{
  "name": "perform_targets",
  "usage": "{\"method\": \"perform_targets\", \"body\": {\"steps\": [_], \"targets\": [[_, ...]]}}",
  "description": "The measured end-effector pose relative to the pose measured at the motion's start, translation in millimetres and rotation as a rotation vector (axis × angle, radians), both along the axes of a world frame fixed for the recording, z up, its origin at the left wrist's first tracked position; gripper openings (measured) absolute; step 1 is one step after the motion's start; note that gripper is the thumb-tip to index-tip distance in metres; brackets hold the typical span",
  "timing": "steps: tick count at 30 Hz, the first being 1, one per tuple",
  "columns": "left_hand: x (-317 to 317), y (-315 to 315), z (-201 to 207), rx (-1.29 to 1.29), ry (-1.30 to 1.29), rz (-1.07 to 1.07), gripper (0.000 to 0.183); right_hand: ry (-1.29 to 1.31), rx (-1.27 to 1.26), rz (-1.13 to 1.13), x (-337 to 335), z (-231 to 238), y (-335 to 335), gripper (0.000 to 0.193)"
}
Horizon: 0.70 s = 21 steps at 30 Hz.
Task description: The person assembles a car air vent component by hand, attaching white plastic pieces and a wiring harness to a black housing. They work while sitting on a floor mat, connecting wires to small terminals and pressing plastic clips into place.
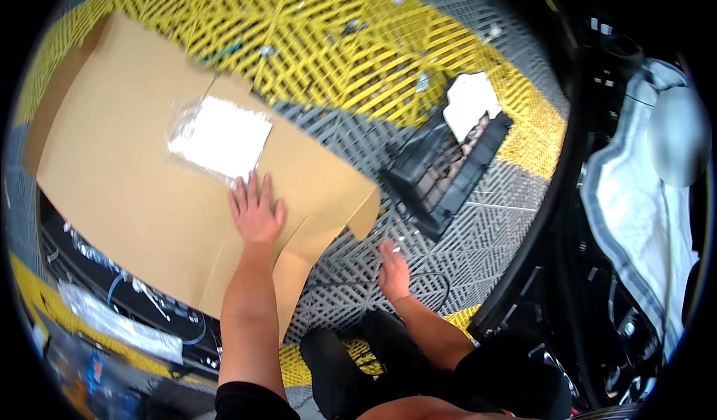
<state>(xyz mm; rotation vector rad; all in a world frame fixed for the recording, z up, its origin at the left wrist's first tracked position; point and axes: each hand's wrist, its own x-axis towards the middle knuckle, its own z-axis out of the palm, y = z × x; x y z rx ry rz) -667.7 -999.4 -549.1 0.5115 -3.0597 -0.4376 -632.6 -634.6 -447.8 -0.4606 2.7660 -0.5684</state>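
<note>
My left hand (257, 212) lies on a large sheet of brown cardboard (127, 121), its fingers spread. The fingertips reach the lower edge of a clear plastic bag with a white sheet (224, 137) in it, which rests on the cardboard. Over the grey floor, right of the cardboard's folded corner, is my right hand (393, 274). Its fingers look curled together, and a tiny white spot shows at their tips; whether they hold it is too blurred to make out. Beyond this hand stands a black open tray-like part (448, 173) with a white piece (470, 105) at its far end.
Yellow and grey grid tiles (321, 39) with small litter form the floor. Along the right runs a dark frame (553, 226) beside a silvery padded sheet (627, 196). Below the cardboard, at lower left, lie dark parts with cables and a plastic-wrapped piece (119, 323).
</note>
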Motion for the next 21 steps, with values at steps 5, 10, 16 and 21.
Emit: {"method": "perform_targets", "body": {"steps": [5,10,16,21], "targets": [[-10,-1,16,-0.012,-0.009,-0.025,0.067,-0.183,-0.213,-0.220,-84,128,-46,0.058],[-16,-2,28,-0.015,-0.057,-0.034,0.067,0.289,0.220,-0.121,-140,318,-17,0.041],[-13,-1,22,-0.005,-0.093,-0.040,0.069,0.374,0.553,-0.138,-149,384,21,0.036],[-17,4,28,-0.032,-0.163,-0.034,0.069,0.407,0.458,-0.178,-142,370,42,0.034]]}}
